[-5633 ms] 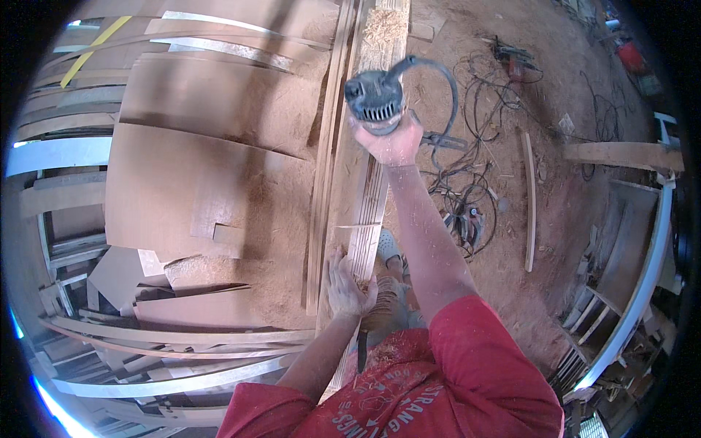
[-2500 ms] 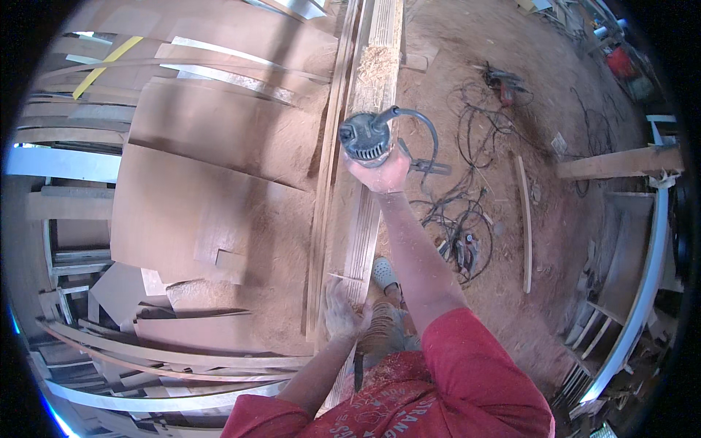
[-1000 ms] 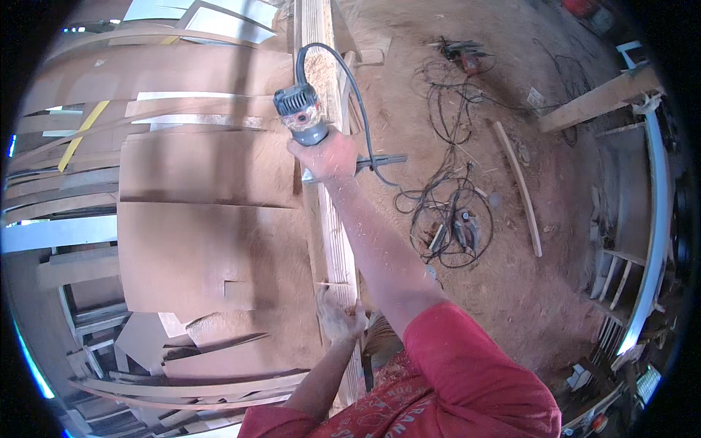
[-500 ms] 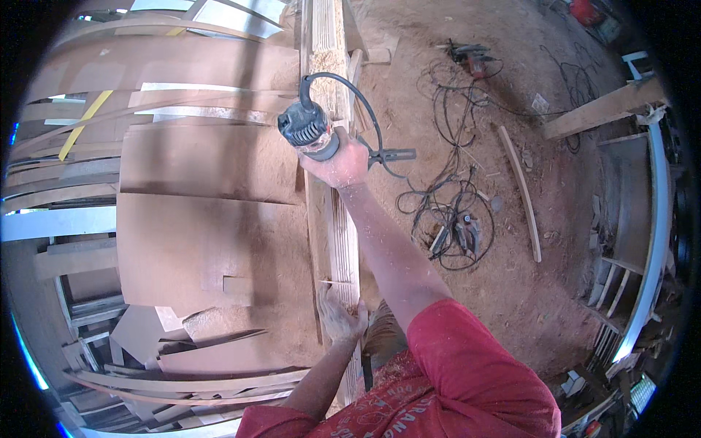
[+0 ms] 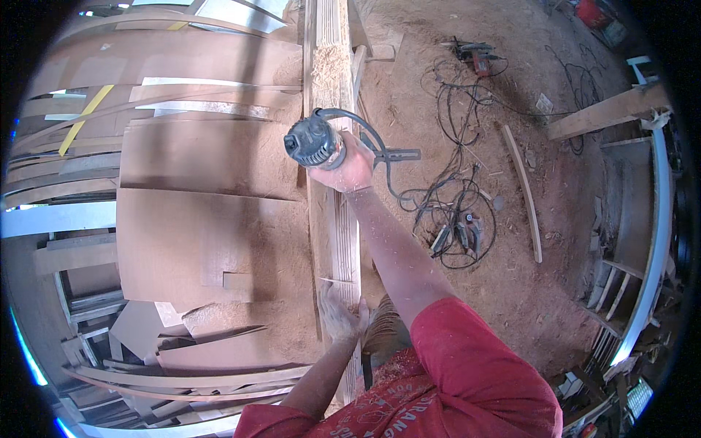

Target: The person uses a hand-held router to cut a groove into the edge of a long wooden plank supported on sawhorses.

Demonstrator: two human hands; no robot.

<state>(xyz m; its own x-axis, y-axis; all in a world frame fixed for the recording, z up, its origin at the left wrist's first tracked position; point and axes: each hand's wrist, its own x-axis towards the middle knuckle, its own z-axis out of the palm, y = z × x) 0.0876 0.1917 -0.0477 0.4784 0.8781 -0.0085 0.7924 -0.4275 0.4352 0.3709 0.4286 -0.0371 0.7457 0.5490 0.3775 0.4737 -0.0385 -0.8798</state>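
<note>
Right hand closed around grey, round-bodied corded power router, held over long, narrow, pale wooden plank. Left hand rests flat, fingers spread, on plank's near end

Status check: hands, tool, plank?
Right hand grips router on long plank. Left hand steadies plank's near end. Cord trails right, off the plank.

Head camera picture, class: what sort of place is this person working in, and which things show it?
Most likely a rough woodworking yard: the right hand holds a power tool on a long plank, plywood sheets lie beside it, and tangled cables cross the sawdusty dirt floor.
</note>
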